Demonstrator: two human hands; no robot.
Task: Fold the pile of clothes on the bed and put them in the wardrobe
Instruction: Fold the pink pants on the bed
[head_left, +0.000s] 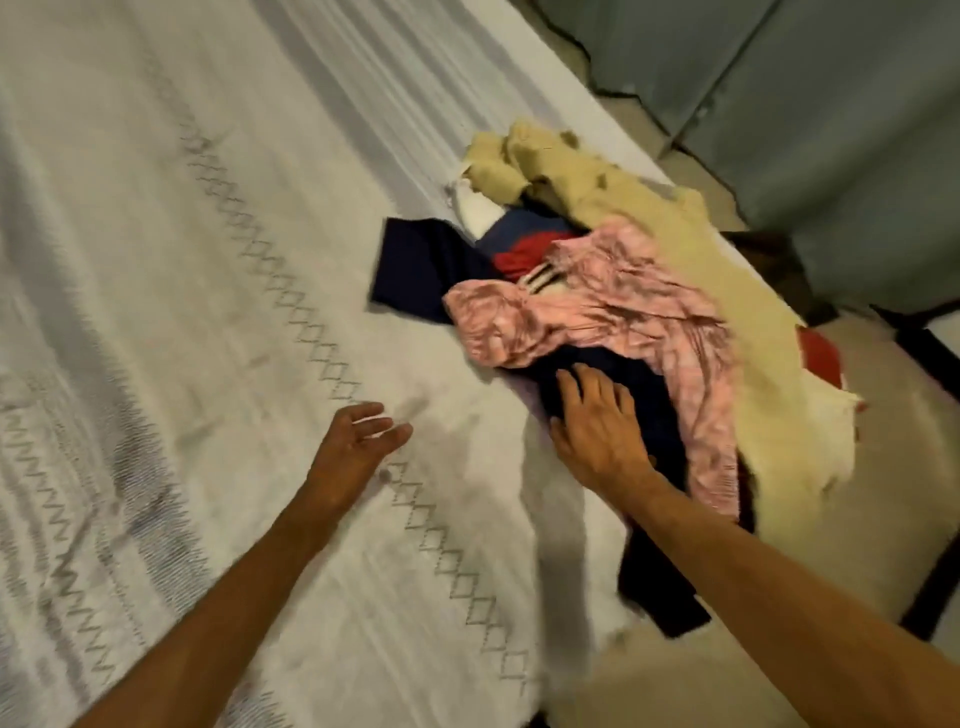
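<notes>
A pile of clothes lies near the right edge of the bed (208, 260). On top is a pink patterned garment (613, 312), beside it a pale yellow garment (727, 291), and beneath them dark navy cloth (644, 410) and a red piece (519, 257). My right hand (597, 431) rests flat on the navy cloth at the near side of the pile, fingers spread. My left hand (358, 441) hovers over the bare bedspread left of the pile, fingers loosely curved and holding nothing.
A white bedspread with grey zigzag stitching covers the bed and stretches far to the left. Grey-green panels (831, 130) stand beyond the bed's right edge, with floor (909, 415) below. A navy piece (421, 265) lies flat at the pile's left.
</notes>
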